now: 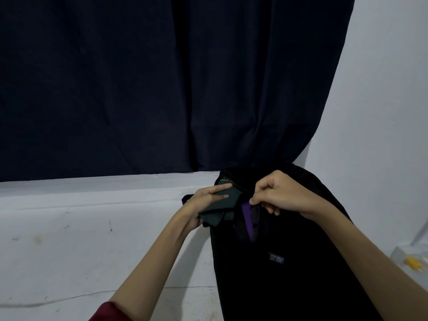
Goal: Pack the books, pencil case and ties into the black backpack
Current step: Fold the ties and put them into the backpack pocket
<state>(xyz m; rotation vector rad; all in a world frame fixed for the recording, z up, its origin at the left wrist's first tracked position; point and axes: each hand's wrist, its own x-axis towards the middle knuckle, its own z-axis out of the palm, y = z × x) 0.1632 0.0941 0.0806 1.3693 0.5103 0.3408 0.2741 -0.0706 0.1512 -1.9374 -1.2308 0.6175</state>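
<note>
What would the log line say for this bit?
left hand: holds dark green tie | right hand: pinches backpack opening | purple tie: partly inside

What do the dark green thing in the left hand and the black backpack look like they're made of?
Dark green piece: looks like soft matte woven cloth, folding limply in the left hand, probably a tie. Black backpack: seems matte synthetic fabric, slack and creased; too dark to tell the weave.

The backpack (289, 262) at lower right is plain black with a small blue label (276, 257). A dark green folded tie (220, 208) and a purple strip (247, 218) show at its opening. Dark navy curtain (150, 77) fills the upper frame; the desk (81, 239) is white, marked with smudges; a maroon sleeve (108, 312) sits at the bottom edge.
</note>
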